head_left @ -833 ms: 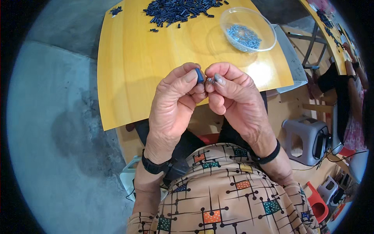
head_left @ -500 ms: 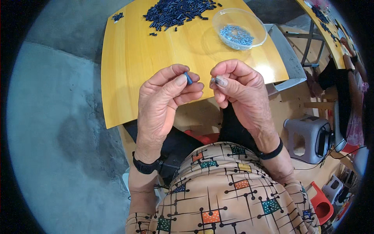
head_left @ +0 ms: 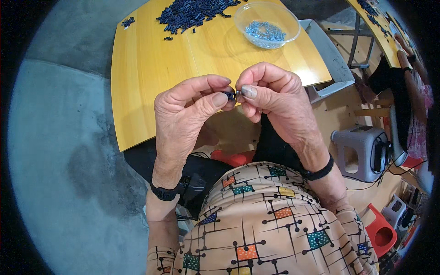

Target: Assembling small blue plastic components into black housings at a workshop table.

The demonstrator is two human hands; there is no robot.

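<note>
Between the thumb and fingers of my left hand (head_left: 181, 112) is a small dark blue cylindrical piece (head_left: 230, 96), mostly covered by the fingertips. My right hand (head_left: 279, 103) pinches a tiny shiny piece (head_left: 238, 93) whose exact kind is too small to make out. The two pieces meet end to end, or nearly so, above the near edge of the yellow table (head_left: 142, 87). Farther off lies a heap of dark blue cylindrical pieces (head_left: 195, 14). Right of it, a clear round plastic bowl (head_left: 293, 33) holds many small shiny bluish pieces (head_left: 265, 32).
A small cluster of pieces (head_left: 128, 21) sits at the table's far left corner. Beside the table's right edge is an open grey box (head_left: 327, 64). A grey stool (head_left: 360, 153) and a red stool (head_left: 381, 236) stand to the right, near another person's arm (head_left: 415, 87).
My hands have come together, bringing the dark blue piece and the shiny piece end to end. The view has shifted slightly, so the table and bowl appear farther left and higher.
</note>
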